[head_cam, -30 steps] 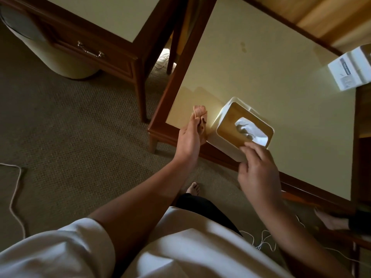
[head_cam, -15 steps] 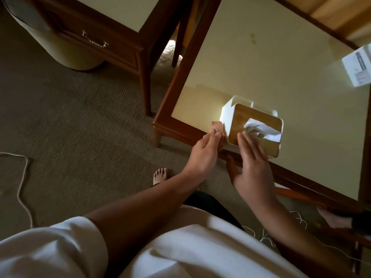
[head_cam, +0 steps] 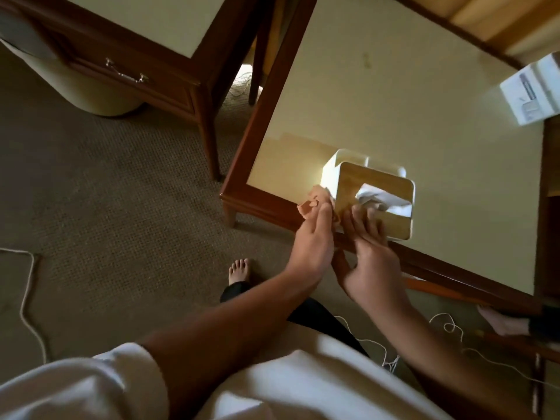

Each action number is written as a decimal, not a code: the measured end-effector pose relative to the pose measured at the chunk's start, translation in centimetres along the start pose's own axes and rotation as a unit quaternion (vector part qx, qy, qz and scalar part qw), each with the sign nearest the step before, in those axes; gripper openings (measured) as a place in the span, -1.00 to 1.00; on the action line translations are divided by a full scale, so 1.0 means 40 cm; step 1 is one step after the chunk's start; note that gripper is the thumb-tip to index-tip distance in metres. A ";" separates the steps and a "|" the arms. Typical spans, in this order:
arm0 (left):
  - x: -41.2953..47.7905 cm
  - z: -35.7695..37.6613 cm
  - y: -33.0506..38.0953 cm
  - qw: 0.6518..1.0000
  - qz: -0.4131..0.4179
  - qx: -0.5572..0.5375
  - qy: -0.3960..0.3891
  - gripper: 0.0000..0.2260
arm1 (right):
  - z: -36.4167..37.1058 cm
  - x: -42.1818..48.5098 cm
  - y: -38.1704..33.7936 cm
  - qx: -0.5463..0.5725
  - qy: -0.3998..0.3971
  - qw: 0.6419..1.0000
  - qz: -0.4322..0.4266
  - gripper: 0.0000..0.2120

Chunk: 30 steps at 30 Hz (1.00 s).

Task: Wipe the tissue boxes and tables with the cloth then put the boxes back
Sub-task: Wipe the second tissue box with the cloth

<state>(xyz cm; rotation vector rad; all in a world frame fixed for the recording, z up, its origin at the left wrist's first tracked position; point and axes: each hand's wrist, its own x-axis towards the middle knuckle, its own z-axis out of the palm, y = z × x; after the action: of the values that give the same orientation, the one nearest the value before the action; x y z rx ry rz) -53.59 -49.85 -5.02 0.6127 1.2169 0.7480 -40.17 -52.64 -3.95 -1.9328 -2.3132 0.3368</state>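
Box [head_cam: 329, 174] tilted at near tabletop [head_cam: 394, 101] edge.
Left hand [head_cam: 312, 247] grips cloth [head_cam: 315, 201] against the box's left side; right hand [head_cam: 369, 262], fingers straight, presses the lid [head_cam: 375, 181].

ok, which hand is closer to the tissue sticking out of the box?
Right. The right hand rests on the tissue box lid, fingertips right beside the tissue. The left hand is further off, holding the cloth at the box's left side.
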 end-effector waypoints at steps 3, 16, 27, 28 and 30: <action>0.106 0.002 0.066 0.999 0.022 -0.012 0.031 -0.43 | 0.000 0.001 0.002 0.014 -0.013 1.000 0.003 -0.34; 0.014 -0.076 -0.001 1.000 0.009 -0.018 -0.023 -0.56 | -0.034 0.021 -0.031 0.047 0.019 0.997 0.060 -0.51; 0.053 -0.155 0.049 0.993 0.005 -0.070 0.091 -0.59 | 0.002 0.062 -0.048 -0.050 0.213 0.975 0.049 -0.66; 0.057 -0.160 0.046 0.992 0.005 -0.073 0.098 -0.59 | 0.000 0.061 -0.044 -0.049 0.216 0.974 0.036 -0.69; 0.061 -0.167 0.038 0.991 0.012 -0.080 0.102 -0.58 | -0.002 0.050 -0.029 -0.046 0.216 0.975 -0.001 -0.75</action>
<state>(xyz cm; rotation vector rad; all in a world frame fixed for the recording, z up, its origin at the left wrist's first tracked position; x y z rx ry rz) -59.93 -46.84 -6.93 0.4266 1.3243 0.9354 -41.65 -50.86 -3.72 -1.8182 -2.0727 -0.1820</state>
